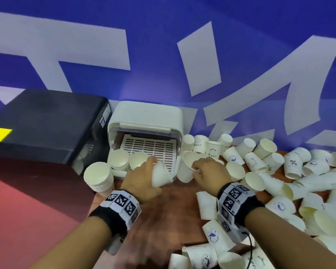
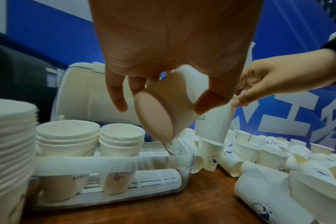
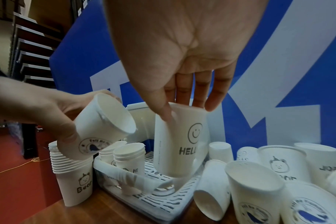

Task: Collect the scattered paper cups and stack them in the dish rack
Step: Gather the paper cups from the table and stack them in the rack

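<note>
My left hand (image 1: pixel 153 168) grips a white paper cup (image 1: pixel 161 176) tilted on its side just over the front right corner of the white dish rack (image 1: pixel 144 121). The left wrist view shows this tilted cup (image 2: pixel 155 112) with its base toward the camera, between my thumb and fingers. Beside the rack's right wall, my right hand (image 1: pixel 197 168) pinches the rim of an upright "HELLO" cup (image 3: pixel 180 144). Two short cup stacks (image 1: pixel 118 160) (image 1: pixel 139 162) stand on the rack's slotted tray (image 1: pixel 153 146).
A tall cup stack (image 1: pixel 98 176) stands outside the rack's left front corner. Several loose cups (image 1: pixel 279 171) cover the wooden table (image 1: pixel 173 200) to the right and front. A black box (image 1: pixel 47 123) sits left of the rack, and a blue banner (image 1: pixel 163 55) is behind.
</note>
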